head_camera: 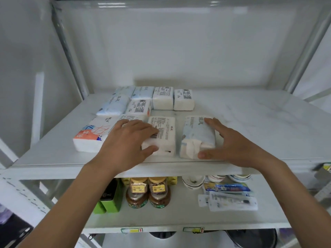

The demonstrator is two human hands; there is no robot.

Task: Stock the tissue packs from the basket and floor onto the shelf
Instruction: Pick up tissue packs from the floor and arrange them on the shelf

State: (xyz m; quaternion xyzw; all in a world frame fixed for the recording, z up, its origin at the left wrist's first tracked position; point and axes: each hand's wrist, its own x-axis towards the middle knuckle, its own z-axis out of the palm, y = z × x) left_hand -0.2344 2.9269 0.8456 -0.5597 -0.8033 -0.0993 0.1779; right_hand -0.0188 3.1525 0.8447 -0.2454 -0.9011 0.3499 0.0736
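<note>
Several tissue packs lie in rows on the white shelf (250,122). My left hand (125,140) rests over a white pack with printed text (165,129) in the front row, thumb at its near end. My right hand (231,142) wraps the right side of a pale blue pack (195,135), thumb against its near end. An orange and white pack (93,135) lies at the front left. Two white packs (172,99) and blue packs (114,104) fill the rows behind. The basket and floor are out of view.
The shelf's right half is bare. On the shelf below stand two brown jars (148,192), green boxes (109,199), bowls (215,179) and packaged toothbrushes (231,197). Grey uprights (68,51) frame the left and right sides.
</note>
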